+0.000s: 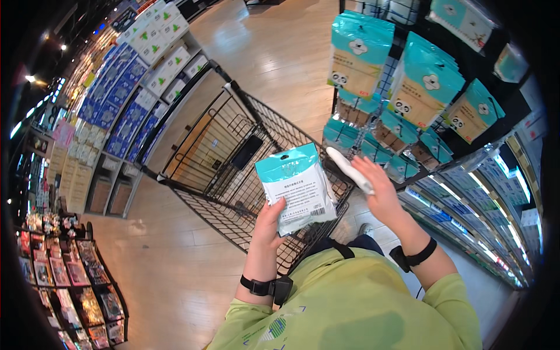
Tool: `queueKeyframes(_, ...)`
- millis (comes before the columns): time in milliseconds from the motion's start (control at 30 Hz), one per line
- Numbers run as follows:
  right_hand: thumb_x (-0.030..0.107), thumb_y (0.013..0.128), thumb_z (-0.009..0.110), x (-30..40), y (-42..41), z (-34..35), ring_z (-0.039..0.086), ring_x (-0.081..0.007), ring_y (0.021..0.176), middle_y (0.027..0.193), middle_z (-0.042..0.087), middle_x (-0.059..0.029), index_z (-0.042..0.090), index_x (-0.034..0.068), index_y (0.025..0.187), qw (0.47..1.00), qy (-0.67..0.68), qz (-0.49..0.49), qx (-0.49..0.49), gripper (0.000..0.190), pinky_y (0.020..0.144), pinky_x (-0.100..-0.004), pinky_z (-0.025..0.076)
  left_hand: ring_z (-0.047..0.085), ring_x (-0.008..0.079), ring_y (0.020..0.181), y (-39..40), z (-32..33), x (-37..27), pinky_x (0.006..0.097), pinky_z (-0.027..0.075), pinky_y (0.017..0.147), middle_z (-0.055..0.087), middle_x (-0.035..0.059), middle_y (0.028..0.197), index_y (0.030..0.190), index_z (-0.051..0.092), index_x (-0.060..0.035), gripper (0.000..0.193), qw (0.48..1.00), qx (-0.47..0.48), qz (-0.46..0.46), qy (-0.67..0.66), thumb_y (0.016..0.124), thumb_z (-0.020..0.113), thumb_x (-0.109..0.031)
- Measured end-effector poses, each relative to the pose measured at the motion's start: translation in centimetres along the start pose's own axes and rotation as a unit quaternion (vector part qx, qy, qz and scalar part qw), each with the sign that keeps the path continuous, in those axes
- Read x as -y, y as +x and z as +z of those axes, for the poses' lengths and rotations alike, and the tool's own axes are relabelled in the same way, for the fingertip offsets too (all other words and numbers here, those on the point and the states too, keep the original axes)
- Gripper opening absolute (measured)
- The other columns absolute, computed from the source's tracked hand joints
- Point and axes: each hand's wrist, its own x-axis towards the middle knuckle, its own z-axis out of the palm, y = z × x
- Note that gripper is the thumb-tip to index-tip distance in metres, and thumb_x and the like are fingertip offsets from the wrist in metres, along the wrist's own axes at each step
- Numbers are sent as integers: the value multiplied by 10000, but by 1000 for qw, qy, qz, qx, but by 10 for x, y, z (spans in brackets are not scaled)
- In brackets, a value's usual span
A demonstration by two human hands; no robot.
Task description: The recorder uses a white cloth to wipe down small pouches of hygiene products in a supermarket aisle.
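Note:
My left hand (267,223) grips a flat teal-and-white packet (297,188) by its lower left edge, thumb across the front. Its printed face, with small writing and a barcode, is turned up, and a hang hole is cut in the teal top. To the right, my right hand (378,186) holds a slim white object (348,168), seen nearly edge-on; its kind is not clear. Both hands are over the near end of a black wire shopping cart (210,192). Inside the cart basket is a dark flat piece (247,152).
Teal-topped panda packets (361,57) hang on a rack at upper right, close to my right hand. Lit shelves (463,218) run down the right side. Stacked boxes (118,105) fill shelving at left, with a goods rack (74,280) below. Wood-look floor (175,262) surrounds the cart.

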Motion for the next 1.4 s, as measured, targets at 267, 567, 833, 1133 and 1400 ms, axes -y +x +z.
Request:
queueKeyframes(267, -120, 660, 391, -12, -12, 16, 420, -328, 1279, 1339, 490, -151, 502, 65, 1287, 991, 113, 66, 25, 663, 1077, -429, 284, 580, 291, 1086, 4, -11, -12, 425, 491, 911, 552, 167, 1231, 1297, 411, 19, 411, 994, -104, -18, 5, 934, 491, -156)
queueKeyframes(567, -43, 842, 478, 6, -14, 23, 601, -266, 1047, 1109, 618, -190, 518, 12, 1235, 968, 220, 96, 73, 399, 906, -307, 426, 587, 295, 1079, 6, 2, -16, 420, 501, 910, 557, 186, 1219, 1270, 428, 44, 397, 995, -73, -41, -59, 939, 496, -164)
queueKeyframes(833, 109, 917, 527, 9, -18, 25, 628, -258, 931, 1019, 644, -187, 529, -18, 1181, 962, 230, 110, 97, 294, 829, -319, 456, 596, 312, 1064, 6, 9, -16, 429, 513, 894, 565, 196, 1203, 1262, 433, 51, 394, 995, -58, -39, -74, 939, 499, -166)
queueKeyframes(1133, 111, 920, 528, -3, -32, 13, 616, -197, 874, 953, 651, -161, 545, -21, 1135, 961, 210, 165, 71, 253, 790, -302, 457, 578, 314, 1072, 26, -78, -23, 470, 528, 850, 524, 165, 1240, 1308, 352, -52, 415, 968, -206, 97, 109, 916, 487, -49)
queueKeyframes(1400, 106, 914, 537, -16, -49, 10, 603, -165, 870, 962, 650, -140, 557, -22, 1114, 955, 232, 180, 47, 238, 796, -297, 452, 566, 397, 1077, 53, -196, 59, 540, 483, 890, 554, 207, 1216, 1244, 472, 19, 365, 921, -321, -171, 142, 882, 429, 38)
